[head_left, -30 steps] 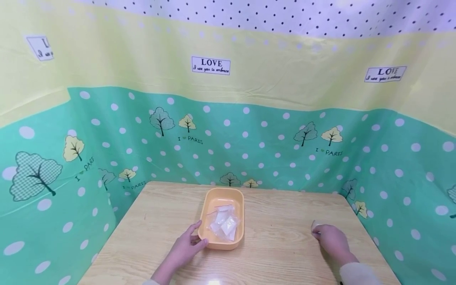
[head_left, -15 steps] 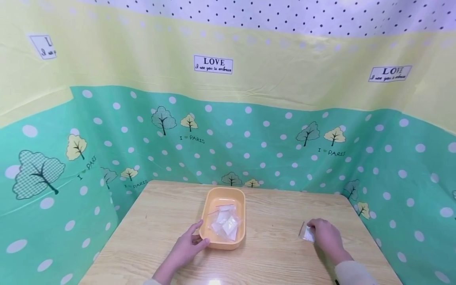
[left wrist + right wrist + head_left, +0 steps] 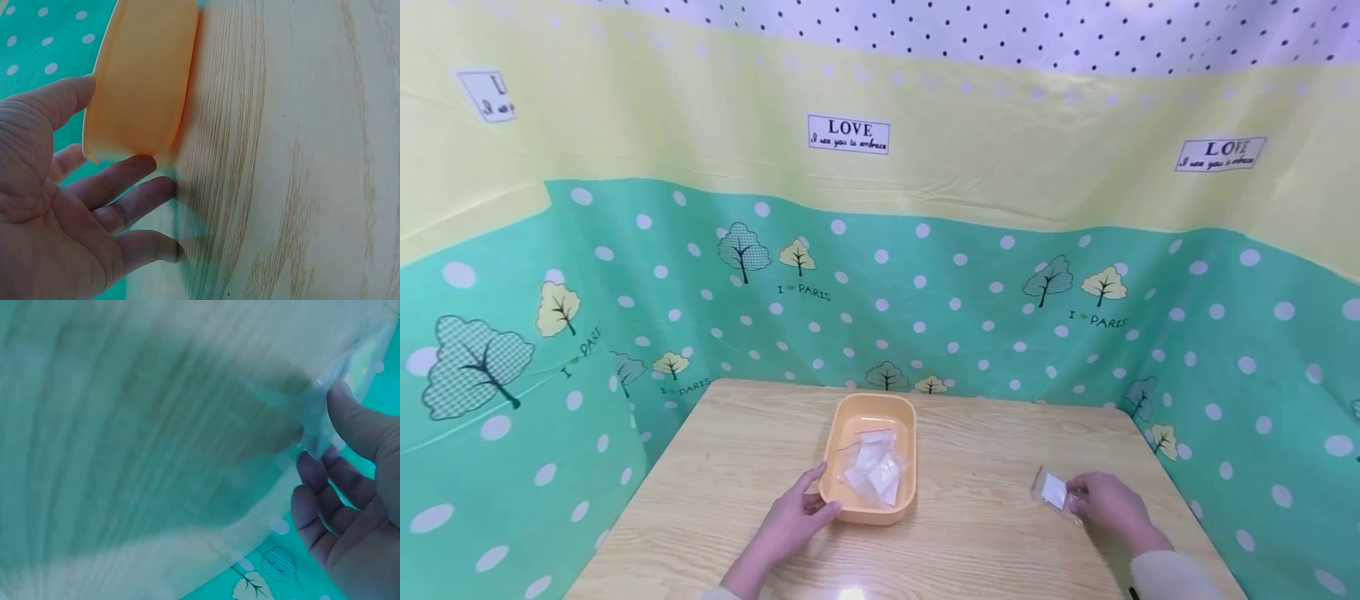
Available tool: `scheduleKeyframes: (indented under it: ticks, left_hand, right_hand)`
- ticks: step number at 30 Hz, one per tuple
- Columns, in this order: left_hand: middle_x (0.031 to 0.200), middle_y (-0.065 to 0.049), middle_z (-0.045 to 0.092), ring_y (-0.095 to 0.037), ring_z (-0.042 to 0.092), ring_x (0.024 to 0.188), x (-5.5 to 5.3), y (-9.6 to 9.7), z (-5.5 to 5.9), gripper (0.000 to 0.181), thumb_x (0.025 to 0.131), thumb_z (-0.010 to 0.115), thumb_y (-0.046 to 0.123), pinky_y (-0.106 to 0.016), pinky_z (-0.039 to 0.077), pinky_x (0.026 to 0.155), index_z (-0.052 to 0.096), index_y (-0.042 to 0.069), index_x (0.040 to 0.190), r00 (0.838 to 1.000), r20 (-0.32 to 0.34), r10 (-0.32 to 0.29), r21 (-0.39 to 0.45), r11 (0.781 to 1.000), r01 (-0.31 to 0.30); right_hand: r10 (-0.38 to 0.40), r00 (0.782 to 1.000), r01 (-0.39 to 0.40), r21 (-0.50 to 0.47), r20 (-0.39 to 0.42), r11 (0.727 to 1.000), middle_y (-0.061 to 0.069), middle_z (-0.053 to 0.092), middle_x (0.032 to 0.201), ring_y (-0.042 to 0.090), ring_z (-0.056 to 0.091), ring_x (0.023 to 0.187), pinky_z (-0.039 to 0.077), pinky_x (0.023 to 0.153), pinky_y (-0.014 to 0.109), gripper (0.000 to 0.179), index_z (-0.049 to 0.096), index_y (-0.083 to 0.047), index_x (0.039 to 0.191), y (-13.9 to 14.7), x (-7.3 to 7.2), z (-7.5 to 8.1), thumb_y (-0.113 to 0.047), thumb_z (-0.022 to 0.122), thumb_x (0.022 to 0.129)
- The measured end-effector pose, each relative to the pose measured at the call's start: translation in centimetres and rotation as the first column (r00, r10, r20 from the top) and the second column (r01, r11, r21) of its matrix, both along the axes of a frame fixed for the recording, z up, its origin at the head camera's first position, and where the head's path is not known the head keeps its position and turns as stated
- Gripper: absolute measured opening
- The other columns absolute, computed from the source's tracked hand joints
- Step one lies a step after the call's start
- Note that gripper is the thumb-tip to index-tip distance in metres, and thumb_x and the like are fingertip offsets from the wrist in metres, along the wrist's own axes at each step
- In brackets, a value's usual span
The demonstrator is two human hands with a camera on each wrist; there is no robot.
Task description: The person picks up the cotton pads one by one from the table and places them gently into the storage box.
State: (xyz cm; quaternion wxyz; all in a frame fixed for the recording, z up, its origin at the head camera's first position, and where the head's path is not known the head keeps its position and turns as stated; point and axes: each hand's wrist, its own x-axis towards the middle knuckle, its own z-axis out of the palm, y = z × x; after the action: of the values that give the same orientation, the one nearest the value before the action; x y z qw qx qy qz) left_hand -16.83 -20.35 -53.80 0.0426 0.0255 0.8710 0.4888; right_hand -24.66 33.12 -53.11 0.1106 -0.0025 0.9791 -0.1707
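A shallow orange plastic tray (image 3: 871, 402) stands on the table, with several clear zip bags (image 3: 874, 471) of white packets in it. At the tray's near left corner, my left hand (image 3: 793, 521) holds the outside, thumb on one side and fingers round the other. In the left wrist view, the thumb touches the orange rim (image 3: 91, 128), and the lower fingers hang loosely bent. On the right, my right hand (image 3: 1108, 504) pinches the edge of a small clear zip bag (image 3: 1054, 492) with a white packet inside. The right wrist view shows its clear plastic between thumb and fingers.
The light wood table (image 3: 970, 533) lies under both hands. A green and yellow patterned curtain (image 3: 955, 333) surrounds it at the back and both sides. Bare wood stretches between the tray and the right hand.
My right hand first moved left, then back right, and now pinches the zip bag by its right edge, leaving more of the white packet showing. The left hand and tray stay put.
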Motion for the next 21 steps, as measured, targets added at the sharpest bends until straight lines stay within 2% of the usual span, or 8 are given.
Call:
scheduleKeyframes:
  ticks: [6,10,15,18,21]
  left_hand:
    - [0.136,-0.033,0.069,-0.043,0.072,0.122,0.0,0.0,0.2,0.082,0.098,0.078,0.038,-0.06,0.062,0.099,0.039,0.012,0.165,1.0,0.016,0.005,0.0,1.0,-0.005]
    - [0.137,-0.033,0.068,-0.044,0.071,0.124,-0.1,-0.1,0.1,0.083,0.097,0.078,0.038,-0.061,0.062,0.1,0.039,0.013,0.165,1.0,0.026,0.017,-0.003,1.0,-0.017]
    - [0.138,-0.033,0.067,-0.044,0.071,0.125,0.0,-0.1,0.1,0.083,0.097,0.078,0.039,-0.061,0.061,0.101,0.039,0.014,0.165,0.999,0.028,0.027,-0.01,1.0,-0.026]
    - [0.139,-0.033,0.067,-0.044,0.07,0.126,0.0,-0.2,0.0,0.082,0.098,0.078,0.039,-0.062,0.061,0.101,0.039,0.014,0.165,0.999,0.035,0.024,-0.009,1.0,-0.024]
    - [0.14,-0.033,0.066,-0.045,0.069,0.127,0.0,-0.2,0.0,0.082,0.098,0.078,0.04,-0.061,0.061,0.101,0.039,0.014,0.165,0.999,0.038,0.014,-0.003,1.0,-0.014]
  right_hand:
    - [0.001,0.999,-0.002,-0.006,-0.047,1.0,0.012,0.079,0.106,0.03,0.073,0.097,0.062,0.088,0.056,0.023,0.078,-0.002,0.114,-0.9,0.0,-0.1,-0.016,0.079,0.096]
    - [-0.014,0.995,0.007,-0.076,-0.1,0.997,0.005,0.077,0.1,0.019,0.07,0.09,0.064,0.081,0.046,0.023,0.077,-0.002,0.115,-2.9,-0.6,0.3,-0.018,0.077,0.098]
    - [-0.018,0.981,-0.027,-0.223,-0.195,0.975,0.011,0.079,0.11,0.026,0.073,0.1,0.065,0.087,0.047,0.023,0.077,-0.003,0.118,-7.8,-1.3,1.5,-0.015,0.076,0.098]
    - [-0.019,0.974,-0.054,-0.316,-0.225,0.947,0.012,0.08,0.112,0.027,0.074,0.103,0.066,0.09,0.047,0.021,0.078,-0.004,0.116,-11.6,-1.7,2.4,-0.012,0.077,0.097]
    - [-0.022,0.973,-0.073,-0.399,-0.228,0.914,0.009,0.08,0.11,0.022,0.074,0.1,0.067,0.089,0.042,0.021,0.078,-0.006,0.116,-15.4,-2.1,3.3,-0.013,0.078,0.096]
